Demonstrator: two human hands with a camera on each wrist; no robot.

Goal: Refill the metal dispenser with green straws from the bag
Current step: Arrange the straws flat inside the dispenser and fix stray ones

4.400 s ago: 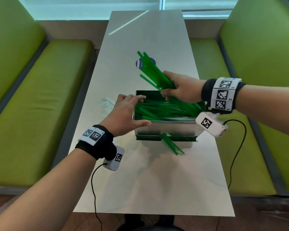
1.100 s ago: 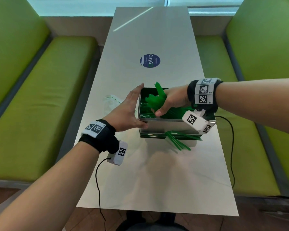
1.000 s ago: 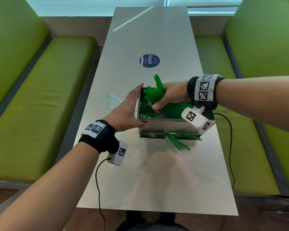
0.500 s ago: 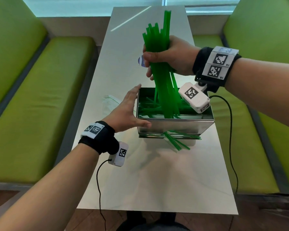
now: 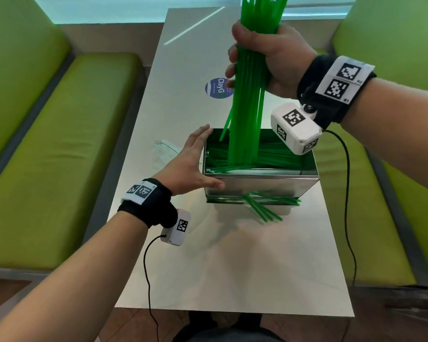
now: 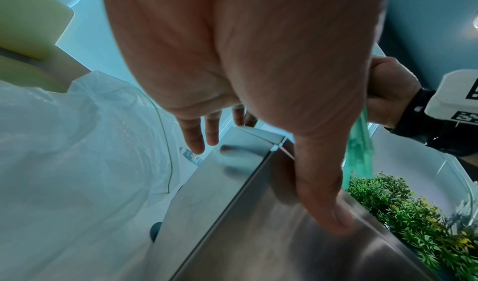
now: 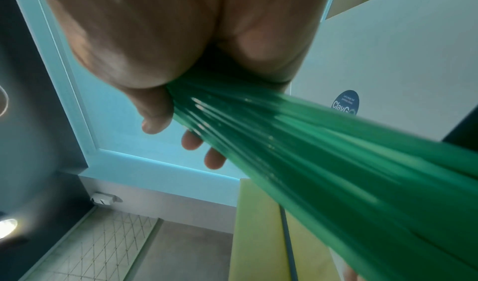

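The open-topped metal dispenser [image 5: 260, 186] stands mid-table with green straws lying inside it. My right hand [image 5: 265, 53] grips an upright bundle of green straws [image 5: 247, 114] high above the box; the bundle's lower ends reach into the opening and its tops run out of the picture. In the right wrist view the bundle [image 7: 323, 162] fans out from my right hand [image 7: 181, 111]. My left hand [image 5: 190, 164] lies flat against the dispenser's left wall, thumb on the front face [image 6: 323, 213]. A few straws [image 5: 262, 208] stick out of the bottom slot. The clear plastic bag [image 5: 163, 151] lies left of the box.
A round blue sticker [image 5: 218, 88] sits on the table beyond the dispenser. Green bench seats [image 5: 59, 156] flank the table on both sides. Wrist-camera cables [image 5: 349, 193] hang off the table edges. A plant [image 6: 413, 213] shows past the box in the left wrist view.
My right hand has lifted the bundle of straws from inside the dispenser to an upright stand high above it. The left hand stays against the box wall.
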